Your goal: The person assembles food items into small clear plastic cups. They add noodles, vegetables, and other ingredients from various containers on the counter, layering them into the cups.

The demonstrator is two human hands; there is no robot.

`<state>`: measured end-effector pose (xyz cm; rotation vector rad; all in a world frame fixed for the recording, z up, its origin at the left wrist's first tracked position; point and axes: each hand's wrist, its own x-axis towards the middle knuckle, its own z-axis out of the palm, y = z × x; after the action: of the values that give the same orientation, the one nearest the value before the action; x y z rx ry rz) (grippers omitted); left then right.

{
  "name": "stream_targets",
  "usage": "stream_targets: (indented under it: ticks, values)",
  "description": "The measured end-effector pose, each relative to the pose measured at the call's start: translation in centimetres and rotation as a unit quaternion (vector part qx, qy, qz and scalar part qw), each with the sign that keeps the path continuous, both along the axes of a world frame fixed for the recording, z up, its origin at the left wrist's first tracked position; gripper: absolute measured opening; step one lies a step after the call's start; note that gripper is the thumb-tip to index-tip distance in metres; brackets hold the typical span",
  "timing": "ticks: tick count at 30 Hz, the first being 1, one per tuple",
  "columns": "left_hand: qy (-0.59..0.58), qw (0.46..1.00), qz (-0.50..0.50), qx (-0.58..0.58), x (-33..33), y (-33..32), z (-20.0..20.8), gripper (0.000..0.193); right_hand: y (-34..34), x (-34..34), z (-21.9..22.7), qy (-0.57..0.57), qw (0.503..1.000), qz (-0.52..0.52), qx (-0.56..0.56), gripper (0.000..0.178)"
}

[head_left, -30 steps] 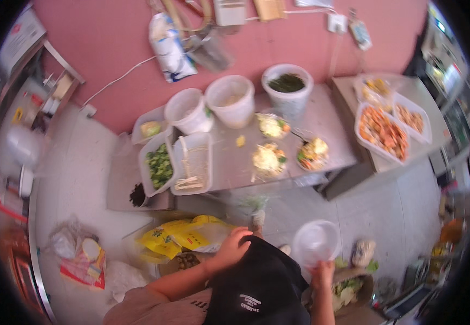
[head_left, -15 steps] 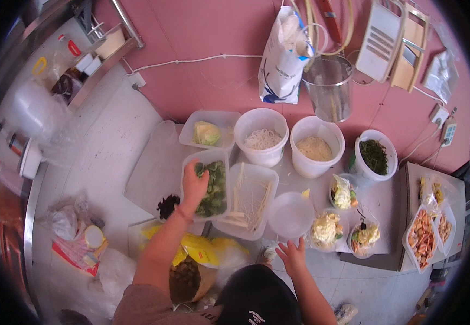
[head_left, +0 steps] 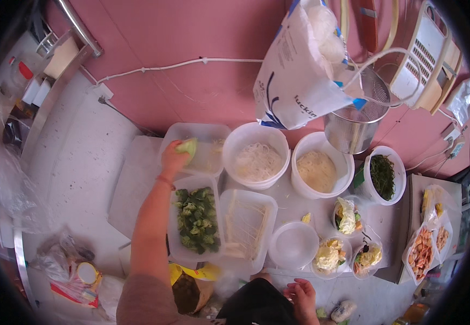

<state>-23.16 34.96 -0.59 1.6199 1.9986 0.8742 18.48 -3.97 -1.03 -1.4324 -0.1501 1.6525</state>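
My left hand [head_left: 175, 157] is closed on a piece of pale green cabbage [head_left: 189, 149], over the clear rectangular tub [head_left: 171, 133] at the back left. Just in front of that tub stands a tub of broccoli [head_left: 197, 221], and beside it one with thin pale sticks [head_left: 247, 226]. Low in the picture, off the table's front edge, my right hand [head_left: 302, 297] has loosely bent fingers somewhat apart, with nothing visible in them. The nearest vessel to it is a round, clear bowl [head_left: 293, 245]. Three filled bowls, including one with yellowish food on top [head_left: 330, 256], stand right of it.
Two white buckets of noodles [head_left: 256, 161] [head_left: 317, 171] and a bucket of dark green strips [head_left: 381, 177] line the back. A white bag [head_left: 294, 70] and a metal strainer [head_left: 356, 122] hang above. Trays of orange-brown pieces [head_left: 421, 254] lie at right.
My left hand has moved from the broccoli to the back left tub and taken up cabbage. My right hand has dropped lower, away from the round bowl. The view has shifted.
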Motion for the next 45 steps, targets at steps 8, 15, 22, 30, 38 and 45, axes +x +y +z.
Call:
stream_targets:
  ticks: [8, 15, 22, 30, 38, 45]
  values:
    - [-0.708, 0.7, -0.093, 0.018, 1.2, -10.9, 9.4, 0.047, 11.5, -3.9, 3.9, 0.017, 0.961, 0.143, 0.237, 0.058]
    - [-0.759, 0.625, -0.097, -0.155, 12.1, -21.3, 6.7, 0.049, 16.6, -6.8, 7.2, 0.058, 0.94, 0.091, 0.324, 0.068]
    - [-0.767, 0.61, -0.117, -0.161, 19.9, -26.4, 3.6, 0.046, 11.1, -1.6, 2.3, -0.216, 0.923, 0.036, 0.317, 0.032]
    - [-0.654, 0.715, -0.105, -0.225, 25.7, -26.7, -1.9, 0.047, 9.3, 2.6, 4.8, 0.098, 0.951, -0.109, 0.274, 0.017]
    - [-0.342, 0.893, -0.291, 0.019, 28.5, -28.9, 3.9, 0.059, 6.3, 1.9, 4.7, 0.217, 0.942, -0.047, 0.251, 0.015]
    - [-0.019, 0.917, -0.396, 0.042, 27.5, -26.2, 4.6, 0.053, 6.2, 2.5, 4.3, 0.226, 0.933, -0.084, 0.269, 0.017]
